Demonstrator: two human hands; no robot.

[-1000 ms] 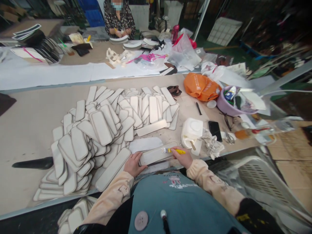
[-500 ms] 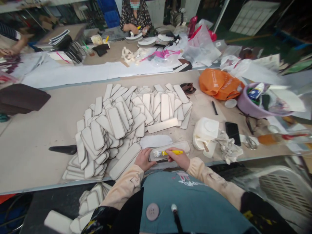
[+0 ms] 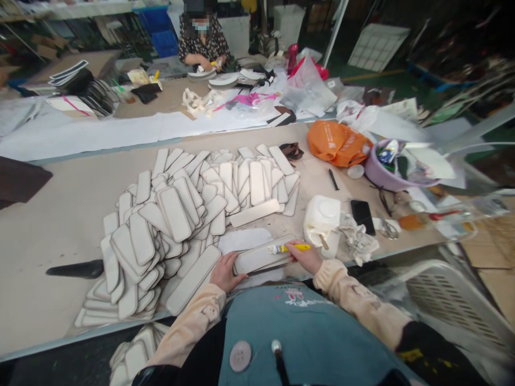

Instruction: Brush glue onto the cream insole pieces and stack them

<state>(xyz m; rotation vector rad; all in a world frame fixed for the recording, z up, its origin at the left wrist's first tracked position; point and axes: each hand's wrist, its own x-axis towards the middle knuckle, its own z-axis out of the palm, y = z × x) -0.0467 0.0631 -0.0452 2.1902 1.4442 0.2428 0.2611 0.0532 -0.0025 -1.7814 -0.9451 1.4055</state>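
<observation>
My left hand (image 3: 226, 272) grips the left end of a long pale rounded panel (image 3: 260, 256) lying at the table's near edge. My right hand (image 3: 307, 258) is closed on a yellow-handled brush (image 3: 290, 248), whose bristles rest on the panel's right part. A white sheet (image 3: 243, 238) lies under the panel. A big heap of the same pale panels (image 3: 189, 209) spreads to the left and behind.
A white glue tub (image 3: 321, 215), a rag (image 3: 358, 238), a black phone (image 3: 362, 215), scissors (image 3: 388, 229), an orange bag (image 3: 337, 142) and a purple basin (image 3: 387, 176) stand to the right. A black strip (image 3: 76, 268) lies left. Another person (image 3: 203, 43) works at the far table.
The brush tip has slid from the panel's left part towards its right end. My head has shifted, so the whole view moved slightly. My left hand still holds the panel.
</observation>
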